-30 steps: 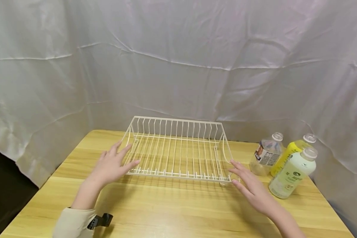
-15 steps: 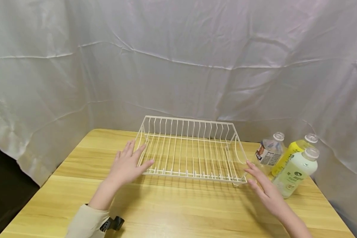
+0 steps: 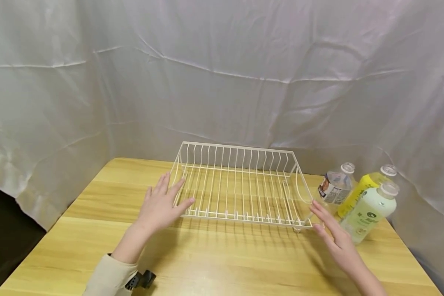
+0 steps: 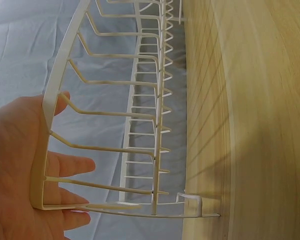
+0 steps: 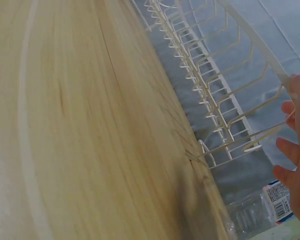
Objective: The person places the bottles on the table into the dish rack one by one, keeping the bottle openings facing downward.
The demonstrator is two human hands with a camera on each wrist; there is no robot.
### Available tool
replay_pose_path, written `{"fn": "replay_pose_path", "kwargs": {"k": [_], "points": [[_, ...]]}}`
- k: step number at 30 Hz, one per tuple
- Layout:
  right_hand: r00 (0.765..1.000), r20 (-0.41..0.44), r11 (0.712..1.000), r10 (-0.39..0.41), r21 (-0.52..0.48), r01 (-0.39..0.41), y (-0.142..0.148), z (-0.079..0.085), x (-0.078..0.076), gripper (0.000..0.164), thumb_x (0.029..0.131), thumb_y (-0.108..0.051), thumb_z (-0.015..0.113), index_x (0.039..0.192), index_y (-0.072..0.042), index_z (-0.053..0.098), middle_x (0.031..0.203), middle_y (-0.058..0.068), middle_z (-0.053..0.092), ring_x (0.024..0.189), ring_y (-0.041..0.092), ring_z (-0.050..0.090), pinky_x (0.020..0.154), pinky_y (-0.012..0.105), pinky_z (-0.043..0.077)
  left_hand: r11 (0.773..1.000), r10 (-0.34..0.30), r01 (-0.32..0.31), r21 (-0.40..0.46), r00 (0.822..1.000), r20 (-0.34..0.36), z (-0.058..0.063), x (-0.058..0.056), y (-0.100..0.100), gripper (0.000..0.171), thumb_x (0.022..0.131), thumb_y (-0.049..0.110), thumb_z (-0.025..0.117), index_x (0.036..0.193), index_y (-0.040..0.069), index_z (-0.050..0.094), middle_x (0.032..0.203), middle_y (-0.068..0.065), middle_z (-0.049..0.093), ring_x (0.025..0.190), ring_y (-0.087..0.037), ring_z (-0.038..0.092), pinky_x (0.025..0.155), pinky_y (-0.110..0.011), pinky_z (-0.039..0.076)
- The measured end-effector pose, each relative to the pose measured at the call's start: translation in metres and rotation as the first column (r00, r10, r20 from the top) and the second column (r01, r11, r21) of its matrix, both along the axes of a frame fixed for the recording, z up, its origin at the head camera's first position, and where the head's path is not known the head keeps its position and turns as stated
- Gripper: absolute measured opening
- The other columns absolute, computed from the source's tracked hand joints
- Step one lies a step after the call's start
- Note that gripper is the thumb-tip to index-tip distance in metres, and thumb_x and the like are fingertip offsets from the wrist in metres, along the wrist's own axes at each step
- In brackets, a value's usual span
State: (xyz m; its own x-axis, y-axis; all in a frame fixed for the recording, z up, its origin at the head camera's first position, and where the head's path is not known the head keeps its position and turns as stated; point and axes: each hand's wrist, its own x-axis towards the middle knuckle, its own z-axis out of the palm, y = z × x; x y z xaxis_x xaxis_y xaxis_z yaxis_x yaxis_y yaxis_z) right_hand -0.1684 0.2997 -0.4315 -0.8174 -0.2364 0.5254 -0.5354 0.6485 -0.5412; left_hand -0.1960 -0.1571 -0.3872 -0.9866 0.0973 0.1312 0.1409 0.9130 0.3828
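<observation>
A white wire dish rack (image 3: pixel 237 147) stands on the wooden table with nothing in it. At its left front corner my left hand (image 3: pixel 163 207) lies spread over the side rim. The left wrist view shows that palm against the flat white rim (image 4: pixel 51 102), the fingers reaching loosely among the wires. My right hand (image 3: pixel 334 236) touches the right front corner with its fingers extended. In the right wrist view the right fingers (image 5: pixel 288 150) lie along the outside of the rack's end, and a clear bottle (image 5: pixel 247 215) shows below.
Close beyond my right hand stand a clear labelled bottle (image 3: pixel 334 189), a yellow bottle (image 3: pixel 359 195) and a pale green bottle (image 3: pixel 370 213). A grey curtain (image 3: pixel 207 82) hangs right behind the table (image 3: pixel 222 263). A black strap with a small device (image 3: pixel 140 280) circles my left wrist.
The dish rack and both hands have shifted right across the table, mostly during the first half second. The rack's right end is now nearer the bottles.
</observation>
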Motion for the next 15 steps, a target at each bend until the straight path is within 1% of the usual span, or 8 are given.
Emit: {"fn": "replay_pose_path", "kwargs": {"k": [2,4,6,8,9,12,14,15], "points": [[0.999,-0.05,1.0,0.014,-0.009,-0.014,0.002,0.0,-0.001,0.051,0.091,0.005,0.057,0.14,-0.007,0.052,0.156,0.001,0.04,0.141,-0.006,0.032,0.111,0.002,0.02,1.0,0.001,-0.001,0.003,1.0,0.002,0.001,0.0,-0.001,0.076,0.094,0.064,0.043,0.155,0.021,0.028,0.164,-0.018,0.002,0.152,-0.04,0.003,0.118,-0.068,0.001],[0.991,-0.136,1.0,0.018,-0.01,-0.02,0.006,-0.001,0.0,0.047,0.088,0.007,0.059,0.134,-0.003,0.057,0.151,0.003,0.047,0.139,-0.003,0.038,0.113,0.005,0.024,1.0,0.0,0.0,0.004,1.0,0.002,0.001,-0.001,0.0,0.076,0.094,0.065,0.043,0.155,0.022,0.028,0.164,-0.018,0.002,0.152,-0.04,0.003,0.118,-0.068,0.001],[0.977,-0.215,1.0,0.0,-0.015,-0.003,0.01,-0.002,0.002,0.042,0.087,0.007,0.062,0.128,-0.001,0.061,0.145,-0.003,0.053,0.135,-0.003,0.043,0.112,0.007,0.028,1.0,-0.001,0.001,0.004,1.0,0.0,0.001,-0.001,0.0,0.077,0.093,0.066,0.042,0.155,0.022,0.028,0.164,-0.017,0.002,0.152,-0.039,0.003,0.118,-0.068,0.001],[0.963,-0.267,0.999,-0.046,-0.025,0.041,0.015,-0.003,0.006,0.037,0.086,0.005,0.064,0.123,-0.001,0.065,0.139,-0.012,0.057,0.13,-0.007,0.047,0.109,0.005,0.03,1.0,0.0,0.0,-0.001,1.0,-0.001,0.0,-0.001,0.0,0.078,0.092,0.069,0.04,0.155,0.023,0.028,0.164,-0.017,0.002,0.152,-0.039,0.003,0.118,-0.068,0.002],[0.956,-0.284,0.997,-0.073,-0.035,0.066,0.018,-0.003,0.008,0.035,0.086,0.005,0.065,0.12,-0.001,0.066,0.135,-0.017,0.059,0.127,-0.009,0.048,0.108,0.004,0.031,1.0,0.001,-0.001,-0.005,1.0,-0.002,0.0,-0.001,0.001,0.079,0.092,0.07,0.039,0.155,0.023,0.028,0.164,-0.017,0.002,0.152,-0.039,0.003,0.118,-0.067,0.002],[0.947,-0.281,0.988,-0.155,-0.061,0.144,0.028,-0.004,0.015,0.028,0.086,0.005,0.065,0.113,-0.001,0.069,0.125,-0.03,0.057,0.115,-0.017,0.05,0.1,-0.002,0.031,1.0,0.005,-0.005,-0.008,1.0,-0.004,-0.001,-0.002,0.0,0.079,0.092,0.071,0.038,0.155,0.024,0.028,0.164,-0.017,0.003,0.152,-0.039,0.003,0.118,-0.067,0.002],[0.938,-0.281,0.979,-0.204,-0.079,0.189,0.035,-0.005,0.017,0.021,0.086,0.005,0.065,0.107,0.001,0.069,0.117,-0.035,0.056,0.105,-0.021,0.049,0.093,-0.004,0.032,1.0,0.009,-0.009,-0.009,1.0,-0.005,-0.002,-0.002,0.0,0.08,0.092,0.072,0.037,0.155,0.024,0.028,0.164,-0.017,0.003,0.152,-0.039,0.003,0.118,-0.067,0.002],[0.932,-0.282,0.974,-0.227,-0.084,0.212,0.039,-0.006,0.018,0.019,0.086,0.004,0.065,0.104,0.002,0.069,0.114,-0.037,0.055,0.1,-0.023,0.048,0.089,-0.004,0.034,1.0,0.01,-0.01,-0.009,1.0,-0.006,-0.002,-0.002,-0.001,0.08,0.092,0.072,0.037,0.155,0.024,0.028,0.164,-0.017,0.003,0.152,-0.039,0.003,0.118,-0.067,0.002]]}}
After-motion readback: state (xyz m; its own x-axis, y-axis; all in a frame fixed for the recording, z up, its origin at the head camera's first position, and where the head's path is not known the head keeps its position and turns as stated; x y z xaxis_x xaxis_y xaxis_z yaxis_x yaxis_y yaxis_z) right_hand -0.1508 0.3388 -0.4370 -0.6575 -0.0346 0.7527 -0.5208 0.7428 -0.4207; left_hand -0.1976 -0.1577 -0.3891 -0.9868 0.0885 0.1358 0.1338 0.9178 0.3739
